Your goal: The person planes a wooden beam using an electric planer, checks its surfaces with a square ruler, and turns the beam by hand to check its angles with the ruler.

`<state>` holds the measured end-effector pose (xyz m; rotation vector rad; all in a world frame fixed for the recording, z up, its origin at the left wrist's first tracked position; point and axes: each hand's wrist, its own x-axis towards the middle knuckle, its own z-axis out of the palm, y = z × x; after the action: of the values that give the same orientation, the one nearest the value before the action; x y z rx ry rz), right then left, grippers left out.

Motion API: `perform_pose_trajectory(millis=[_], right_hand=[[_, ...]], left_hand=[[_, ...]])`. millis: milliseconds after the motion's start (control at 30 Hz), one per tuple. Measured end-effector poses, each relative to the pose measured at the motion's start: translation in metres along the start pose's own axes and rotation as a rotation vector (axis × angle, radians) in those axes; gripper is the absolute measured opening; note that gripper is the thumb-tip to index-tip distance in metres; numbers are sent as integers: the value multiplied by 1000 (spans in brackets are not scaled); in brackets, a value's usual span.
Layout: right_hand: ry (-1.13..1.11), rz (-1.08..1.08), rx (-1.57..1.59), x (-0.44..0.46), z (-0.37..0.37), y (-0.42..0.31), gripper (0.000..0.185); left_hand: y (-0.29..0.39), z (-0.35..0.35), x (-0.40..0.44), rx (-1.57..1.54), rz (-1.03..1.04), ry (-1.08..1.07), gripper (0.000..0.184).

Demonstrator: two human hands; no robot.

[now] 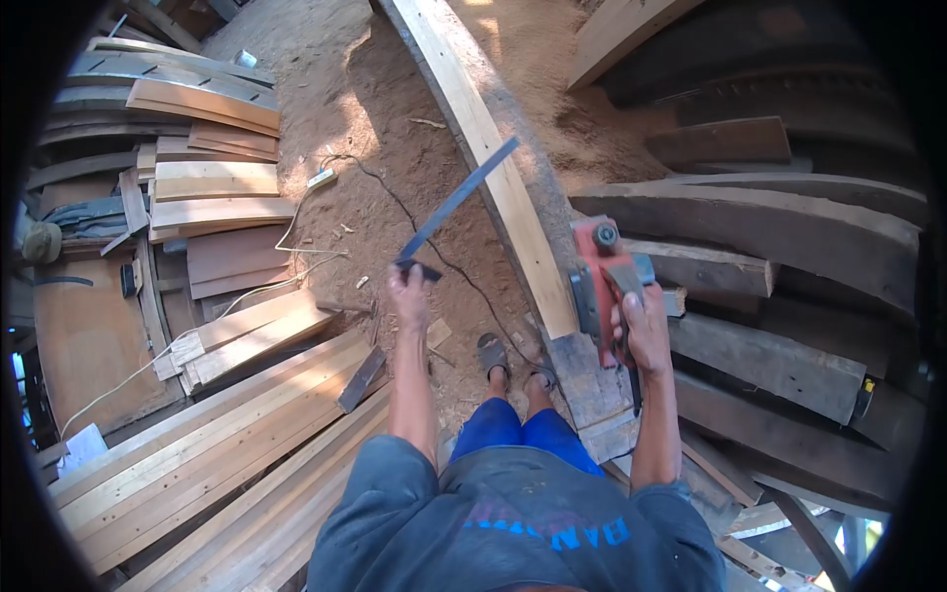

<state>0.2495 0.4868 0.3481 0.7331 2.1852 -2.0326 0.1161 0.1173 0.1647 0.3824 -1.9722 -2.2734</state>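
Note:
In my left hand (407,291) is a try square (459,200), gripped by its dark stock, with the long metal blade slanting up to the right toward the plank. My right hand (643,331) is wrapped round the rear handle of a red electric planer (596,271), which it holds at the right side of the bench near the plank's lower end. Whether the planer touches the bench I cannot tell. A pale wooden plank (508,197) lies lengthwise on the long, worn beam bench (592,380) in front of me.
Stacked boards (217,424) fill the left side, and dark heavy timbers (779,360) lie on the right. A black cord (449,259) and a white extension socket (321,179) lie on the sawdust-covered ground (326,109) near my feet.

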Motion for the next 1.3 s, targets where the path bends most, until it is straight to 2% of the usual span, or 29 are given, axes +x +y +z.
perform_pose_trajectory(millis=[33, 100, 167, 267, 467, 567, 633, 833, 867, 1000, 1100, 1233, 1300], right_hand=[[0, 67, -10, -18, -11, 12, 42], [8, 173, -34, -50, -29, 34, 40], [23, 254, -62, -77, -43, 54, 38], [53, 350, -31, -112, -58, 83, 36], [50, 465, -8, -155, -67, 114, 34], [50, 480, 4, -162, -65, 126, 33], [35, 558, 25, -164, -64, 123, 32], [6, 462, -40, -168, -60, 171, 30], [64, 424, -14, -169, -54, 179, 35], [30, 403, -99, -172, -62, 191, 39], [17, 430, -91, -174, -65, 207, 37], [14, 419, -102, -173, -66, 213, 35], [20, 442, -68, -175, -68, 208, 41]], left_hand=[[-10, 16, 10, 210, 9, -71, 13], [-16, 64, 22, 313, 56, -204, 6], [-19, 101, 30, 516, 95, -275, 7], [-19, 143, 40, 701, 231, -244, 7], [-51, 153, 51, 663, 425, -240, 9], [-50, 153, 52, 634, 444, -255, 11], [-52, 154, 52, 635, 422, -245, 11], [-39, 157, 42, 667, 378, -229, 9], [-35, 159, 43, 686, 380, -223, 8], [-40, 156, 46, 687, 368, -234, 8], [-18, 161, 37, 715, 285, -239, 9], [-25, 158, 39, 758, 283, -237, 14], [-27, 156, 35, 775, 294, -238, 14]])
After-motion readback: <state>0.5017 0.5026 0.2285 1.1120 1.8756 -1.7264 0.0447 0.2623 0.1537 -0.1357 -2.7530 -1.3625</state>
